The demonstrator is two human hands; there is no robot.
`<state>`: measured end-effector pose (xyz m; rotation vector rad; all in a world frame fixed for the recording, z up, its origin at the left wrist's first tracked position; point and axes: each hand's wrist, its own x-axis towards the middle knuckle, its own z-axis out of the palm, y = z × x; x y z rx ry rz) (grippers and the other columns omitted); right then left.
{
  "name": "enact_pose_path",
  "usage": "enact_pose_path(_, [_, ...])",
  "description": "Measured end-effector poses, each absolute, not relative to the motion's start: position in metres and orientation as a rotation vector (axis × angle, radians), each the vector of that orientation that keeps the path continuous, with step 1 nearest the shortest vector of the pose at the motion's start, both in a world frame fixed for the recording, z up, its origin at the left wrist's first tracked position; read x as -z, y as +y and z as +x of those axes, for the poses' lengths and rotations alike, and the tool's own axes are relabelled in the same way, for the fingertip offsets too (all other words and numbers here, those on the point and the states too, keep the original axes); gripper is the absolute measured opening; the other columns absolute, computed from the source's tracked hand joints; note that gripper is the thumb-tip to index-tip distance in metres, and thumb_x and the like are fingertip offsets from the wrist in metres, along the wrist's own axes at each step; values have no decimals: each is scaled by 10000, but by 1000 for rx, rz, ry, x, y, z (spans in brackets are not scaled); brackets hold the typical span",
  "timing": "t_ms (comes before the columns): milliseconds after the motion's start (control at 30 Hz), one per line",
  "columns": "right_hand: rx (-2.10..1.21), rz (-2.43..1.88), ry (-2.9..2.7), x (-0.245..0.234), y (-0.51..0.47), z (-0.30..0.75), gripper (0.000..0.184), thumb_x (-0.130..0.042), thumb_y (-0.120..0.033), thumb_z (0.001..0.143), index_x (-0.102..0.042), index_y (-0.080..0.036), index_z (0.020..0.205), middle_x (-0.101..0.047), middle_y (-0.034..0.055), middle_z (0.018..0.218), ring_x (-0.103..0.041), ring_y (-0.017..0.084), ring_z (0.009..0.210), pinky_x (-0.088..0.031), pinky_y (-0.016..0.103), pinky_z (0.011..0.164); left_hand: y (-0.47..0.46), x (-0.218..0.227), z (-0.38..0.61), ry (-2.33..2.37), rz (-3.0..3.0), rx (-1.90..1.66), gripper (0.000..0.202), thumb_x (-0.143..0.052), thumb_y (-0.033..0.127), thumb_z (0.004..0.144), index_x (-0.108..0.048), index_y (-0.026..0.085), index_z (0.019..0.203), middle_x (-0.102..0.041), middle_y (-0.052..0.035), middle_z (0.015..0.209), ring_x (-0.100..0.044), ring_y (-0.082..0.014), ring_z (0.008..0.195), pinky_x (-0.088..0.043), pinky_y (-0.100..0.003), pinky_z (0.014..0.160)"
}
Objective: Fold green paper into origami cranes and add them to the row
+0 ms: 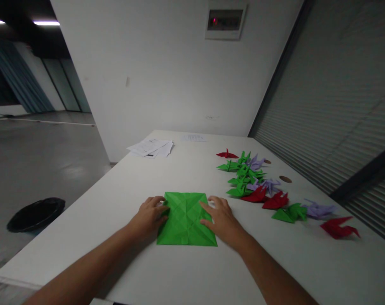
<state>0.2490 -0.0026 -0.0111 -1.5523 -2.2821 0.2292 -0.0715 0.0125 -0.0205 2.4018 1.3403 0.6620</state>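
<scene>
A green square of creased paper [185,218] lies flat on the white table [167,271] in front of me. My left hand [149,214] rests on its left edge, fingers spread and pressing the paper down. My right hand [222,218] lies flat on the right edge, fingers stretched over the paper. Neither hand grips anything.
Several folded paper cranes [252,178] in green, red and lilac lie in a row to the right, ending with a red crane [338,227]. White sheets [150,148] sit at the far left of the table. A black bin [36,214] stands on the floor at left.
</scene>
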Motion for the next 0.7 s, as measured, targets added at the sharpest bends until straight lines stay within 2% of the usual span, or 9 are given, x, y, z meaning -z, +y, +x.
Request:
enact_pose_path(67, [-262, -1563, -2415, 8, -7, 249, 659, -719, -458, 870, -534, -305, 1483, -421, 132, 1600, -293, 422, 1488, -279, 615, 1166, 13, 19, -74, 1318, 2481, -513, 434, -657, 406, 901, -686, 257, 1307, -553, -133, 1489, -485, -375, 1344, -389, -550, 1098])
enact_pose_path(133, [-355, -1552, -2516, 7, -9, 250, 672, -640, -524, 924, -458, -308, 1534, -353, 103, 1646, -206, 405, 1537, -194, 643, 1199, 13, 19, -76, 1317, 2527, -388, 547, -634, 478, 920, -585, 277, 1427, -508, -117, 1547, -438, -370, 1413, -365, -560, 1122])
enact_pose_path(233, [-414, -1542, -2558, 8, -9, 254, 693, -573, -557, 961, -377, -304, 1575, -318, 86, 1658, -191, 377, 1551, -111, 636, 1227, 14, 21, -79, 1329, 2554, -318, 612, -612, 511, 934, -507, 293, 1496, -466, -105, 1583, -399, -364, 1460, -354, -553, 1133])
enact_pose_path(400, [-419, -1527, -2552, 14, -7, 260, 744, -533, -595, 969, -293, -293, 1605, -282, 93, 1664, -188, 369, 1554, -79, 642, 1231, 14, 24, -82, 1314, 2564, -334, 619, -582, 549, 945, -489, 309, 1508, -455, -88, 1592, -397, -343, 1469, -355, -514, 1141])
enact_pose_path(600, [-449, -1501, -2541, 16, -7, 262, 749, -537, -612, 962, -294, -310, 1604, -273, 85, 1666, -198, 357, 1553, -92, 622, 1237, 15, 24, -83, 1337, 2550, -298, 632, -576, 555, 943, -477, 306, 1516, -439, -88, 1601, -378, -342, 1481, -344, -521, 1143])
enact_pose_path(700, [-490, -1502, -2504, 18, -5, 263, 726, -526, -615, 966, -345, -288, 1589, -315, 88, 1652, -214, 348, 1551, -116, 611, 1242, 15, 23, -83, 1347, 2528, -321, 612, -616, 540, 921, -531, 301, 1477, -470, -92, 1582, -397, -354, 1466, -352, -537, 1138])
